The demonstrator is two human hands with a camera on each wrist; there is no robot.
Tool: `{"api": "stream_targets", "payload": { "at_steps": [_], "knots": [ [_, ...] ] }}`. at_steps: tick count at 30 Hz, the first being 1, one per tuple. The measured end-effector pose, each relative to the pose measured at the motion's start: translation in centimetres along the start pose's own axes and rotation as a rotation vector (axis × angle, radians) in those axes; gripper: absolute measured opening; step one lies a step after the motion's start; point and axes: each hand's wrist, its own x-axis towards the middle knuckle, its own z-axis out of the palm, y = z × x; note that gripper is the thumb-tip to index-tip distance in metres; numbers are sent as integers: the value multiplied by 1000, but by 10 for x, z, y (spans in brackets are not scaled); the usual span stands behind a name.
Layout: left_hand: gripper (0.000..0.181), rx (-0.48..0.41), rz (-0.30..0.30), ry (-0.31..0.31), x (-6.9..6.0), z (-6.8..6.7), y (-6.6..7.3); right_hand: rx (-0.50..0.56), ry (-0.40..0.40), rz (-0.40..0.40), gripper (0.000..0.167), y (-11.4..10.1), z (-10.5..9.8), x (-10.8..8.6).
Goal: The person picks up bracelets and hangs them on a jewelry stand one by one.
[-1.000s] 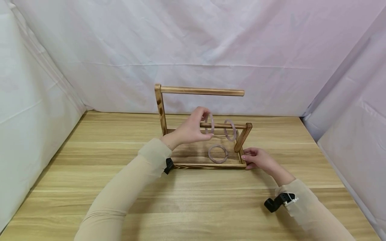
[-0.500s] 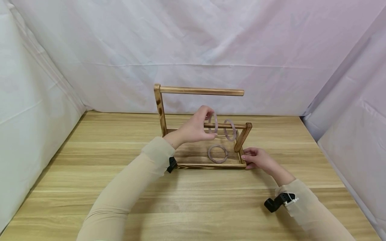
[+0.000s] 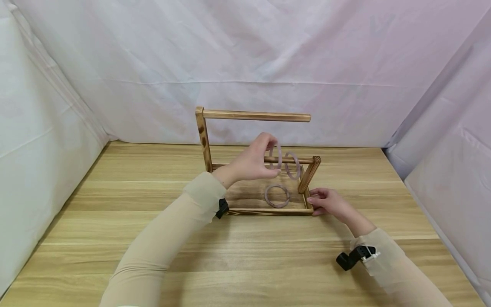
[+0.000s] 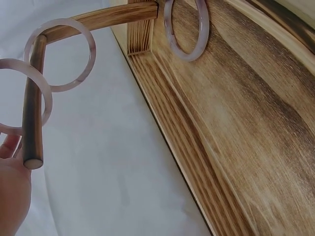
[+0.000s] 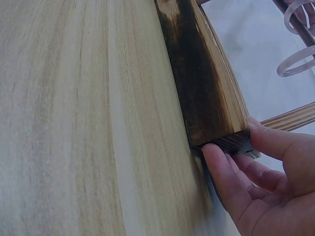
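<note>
My left hand [image 3: 251, 162] pinches a pale purple bangle [image 3: 279, 155] between thumb and fingertips. That bangle encircles the lower rod [image 3: 287, 160] of a wooden bangle rack; the rod's free end [image 4: 33, 163] shows in the left wrist view. Closer to the right post [image 3: 309, 175], a second bangle [image 3: 298, 167] hangs on the same rod. A third bangle [image 3: 278, 206] lies on the rack's tray base [image 3: 245, 196]. My right hand [image 3: 334, 205] grips the tray's front right corner [image 5: 221, 132], thumb on the rim and fingers against the outer side.
A higher rod [image 3: 257, 115] runs from the tall left post [image 3: 204, 138] and ends free at the right. The rack stands on a wood-grain table [image 3: 245, 260]. White cloth [image 3: 245, 51] hangs behind and at both sides.
My left hand has slid the pinched bangle rightward along the lower rod, closer to the hanging one. The right hand, the other bangles and the rack stay where they were.
</note>
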Motion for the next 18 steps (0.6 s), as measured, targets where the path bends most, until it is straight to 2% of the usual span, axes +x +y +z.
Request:
{"api": "stream_targets", "payload": {
  "at_steps": [10, 18],
  "knots": [
    [66, 73, 9, -9, 5, 3, 3, -4, 2, 1, 52, 0, 0, 0],
    [67, 201, -14, -25, 7, 4, 5, -10, 6, -6, 51, 1, 0, 1]
  ]
}}
